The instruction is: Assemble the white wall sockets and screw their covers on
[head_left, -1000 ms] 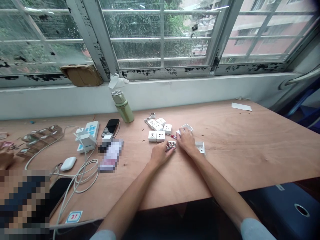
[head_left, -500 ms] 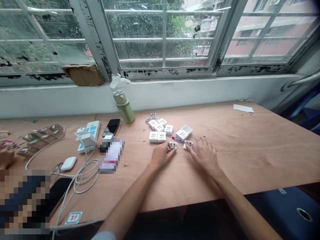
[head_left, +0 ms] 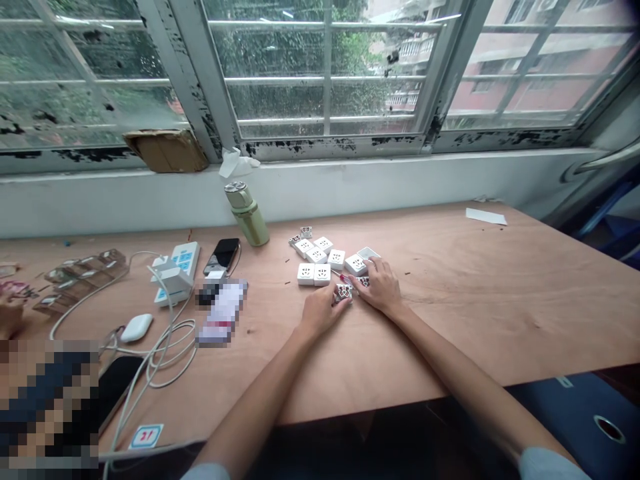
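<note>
My left hand (head_left: 319, 311) rests on the plywood table (head_left: 450, 320), its fingers around a small socket insert of metal and plastic (head_left: 343, 292). My right hand (head_left: 379, 287) curls over a second insert (head_left: 363, 282), partly hiding it. A red-handled screwdriver (head_left: 342, 277) lies mostly hidden between my hands. Just above them sit a white socket faceplate (head_left: 355, 264) and a shallow white cover (head_left: 369, 253). Several more white faceplates (head_left: 316, 255) stand in a tight group to the left, with small inserts (head_left: 305, 232) behind them.
A green bottle (head_left: 246, 215), a black phone (head_left: 223, 255), a power strip (head_left: 177, 270), white cables (head_left: 170, 340) and white earbuds case (head_left: 137, 327) lie to my left. Another person's hand (head_left: 10, 317) reaches in at the far left, beside brown parts (head_left: 83, 280). Windows run behind the table.
My right hand has come back from the right onto the group. The second insert and nearby faceplate have shifted left. My left hand stays on its insert.
</note>
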Demonstrator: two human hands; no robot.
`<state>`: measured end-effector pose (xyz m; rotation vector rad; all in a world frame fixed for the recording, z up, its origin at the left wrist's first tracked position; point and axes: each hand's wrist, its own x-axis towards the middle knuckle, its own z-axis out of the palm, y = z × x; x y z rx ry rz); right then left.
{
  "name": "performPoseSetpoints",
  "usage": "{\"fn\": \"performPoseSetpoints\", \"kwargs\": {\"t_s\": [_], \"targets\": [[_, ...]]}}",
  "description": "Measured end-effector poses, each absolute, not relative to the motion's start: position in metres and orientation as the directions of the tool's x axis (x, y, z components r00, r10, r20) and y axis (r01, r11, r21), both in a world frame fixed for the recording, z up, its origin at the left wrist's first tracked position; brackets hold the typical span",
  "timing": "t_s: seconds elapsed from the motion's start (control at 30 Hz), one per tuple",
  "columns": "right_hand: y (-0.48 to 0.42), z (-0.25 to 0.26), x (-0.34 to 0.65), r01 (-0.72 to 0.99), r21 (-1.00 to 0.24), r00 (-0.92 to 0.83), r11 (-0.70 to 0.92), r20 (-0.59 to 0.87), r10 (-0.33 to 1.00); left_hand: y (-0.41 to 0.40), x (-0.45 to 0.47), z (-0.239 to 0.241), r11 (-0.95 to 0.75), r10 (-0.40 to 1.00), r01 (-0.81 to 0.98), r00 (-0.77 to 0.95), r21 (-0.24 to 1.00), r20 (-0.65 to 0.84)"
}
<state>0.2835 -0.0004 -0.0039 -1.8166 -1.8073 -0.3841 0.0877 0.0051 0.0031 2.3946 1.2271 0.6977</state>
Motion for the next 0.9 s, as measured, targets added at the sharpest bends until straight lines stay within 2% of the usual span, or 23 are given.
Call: {"fn": "performPoseSetpoints", "kwargs": {"t_s": [0.23,0.43,0.7,0.9], "targets": [[0.012,-0.003,0.281,0.977,-0.150,-0.037,0.148,0.569,0.822,0.006,0.087,0.003,-0.530,0.844,0.669,0.478,0.522,0.243],[0.010,0.002,0.282,0.985,-0.123,-0.039,0.122,0.529,0.848,0.008,0.091,0.002,-0.504,0.862,0.703,0.442,0.502,0.247],[0.011,0.003,0.278,0.980,-0.155,-0.027,0.123,0.511,0.859,0.008,0.093,0.001,-0.492,0.870,0.708,0.424,0.506,0.252],[0.019,0.006,0.268,0.988,-0.146,0.114,-0.049,0.483,0.868,0.006,0.091,0.003,-0.496,0.867,0.660,0.412,0.564,0.281]]}}
